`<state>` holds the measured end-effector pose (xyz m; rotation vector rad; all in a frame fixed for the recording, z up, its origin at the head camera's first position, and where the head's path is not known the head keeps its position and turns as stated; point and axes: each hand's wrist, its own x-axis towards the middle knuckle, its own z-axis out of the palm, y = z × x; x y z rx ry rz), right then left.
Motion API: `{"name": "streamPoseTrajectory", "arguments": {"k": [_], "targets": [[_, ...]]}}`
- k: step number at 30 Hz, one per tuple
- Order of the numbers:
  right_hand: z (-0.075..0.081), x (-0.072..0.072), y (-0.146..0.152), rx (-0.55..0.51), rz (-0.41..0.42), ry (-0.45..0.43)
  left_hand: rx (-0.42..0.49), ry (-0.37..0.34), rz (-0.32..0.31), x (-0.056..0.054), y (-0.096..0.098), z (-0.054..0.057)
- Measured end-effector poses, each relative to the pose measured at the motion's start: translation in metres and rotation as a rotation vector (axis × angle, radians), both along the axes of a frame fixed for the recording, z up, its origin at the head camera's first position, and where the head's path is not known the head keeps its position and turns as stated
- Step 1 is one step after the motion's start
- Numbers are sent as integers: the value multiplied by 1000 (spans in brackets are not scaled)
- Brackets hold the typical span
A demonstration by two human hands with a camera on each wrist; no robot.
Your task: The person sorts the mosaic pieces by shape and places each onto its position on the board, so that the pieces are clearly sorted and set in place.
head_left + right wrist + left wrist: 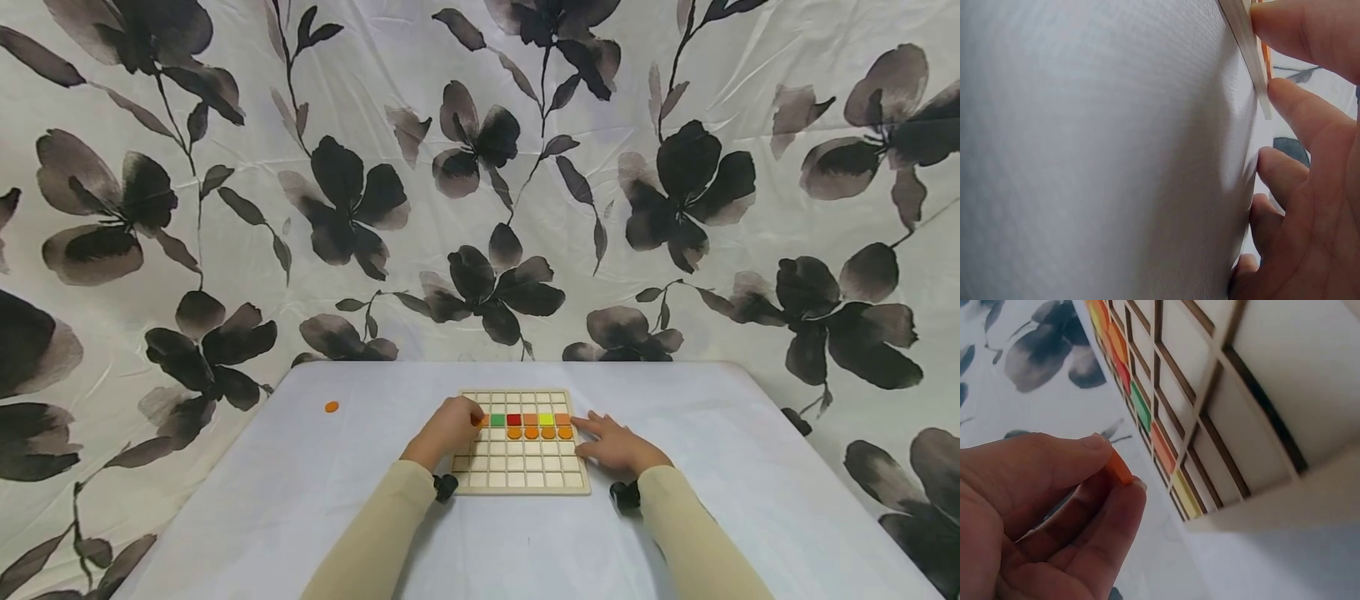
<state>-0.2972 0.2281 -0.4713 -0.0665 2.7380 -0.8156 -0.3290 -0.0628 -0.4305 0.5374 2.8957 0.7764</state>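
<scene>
A pale wooden grid board (pixel 516 480) lies on the table between both hands. Coloured square tiles cross it in one row, among them a green tile (pixel 497 420), a red tile (pixel 513 420) and a yellow tile (pixel 546 420). Several round orange discs (pixel 532 433) sit in the row just below, toward the right. Over the board's left side, my left hand (pixel 448 427) pinches an orange disc (pixel 1120 467) between thumb and fingertip. My right hand (pixel 619 444) touches the board's right edge with thumb and index finger; its other fingers rest on the table.
A single orange disc (pixel 332 407) lies on the white tabletop (pixel 247 508), far to the left of the board. Behind the table hangs a white cloth (pixel 420 225) with dark flowers. Each wrist wears a black device, the left one (pixel 446 487) close to the board's lower left corner.
</scene>
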Motion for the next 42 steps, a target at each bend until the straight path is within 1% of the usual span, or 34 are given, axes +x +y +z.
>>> {"name": "streamPoseTrajectory", "arguments": {"k": [6,9,12,15,19,26,33,38,42], "targets": [[1,0,-1,19,4,12,-12,19,-43,0,9,-2],[2,0,-1,16,0,8,-19,45,-73,-1,13,-4],[1,1,-2,12,5,10,-32,48,-90,-4,17,-6],[0,0,-2,9,8,9,-46,22,-90,-6,22,-8],[-1,0,-2,11,5,4,-84,26,-92,-8,28,-9],[1,1,-3,23,17,25,-125,3,-63,-11,35,-10],[2,1,-1,-4,7,9,-140,14,-72,-14,38,-11],[3,1,0,2,4,12,-158,34,-78,-13,41,-10],[2,0,1,8,4,13,-159,23,-72,-11,42,-10]]}}
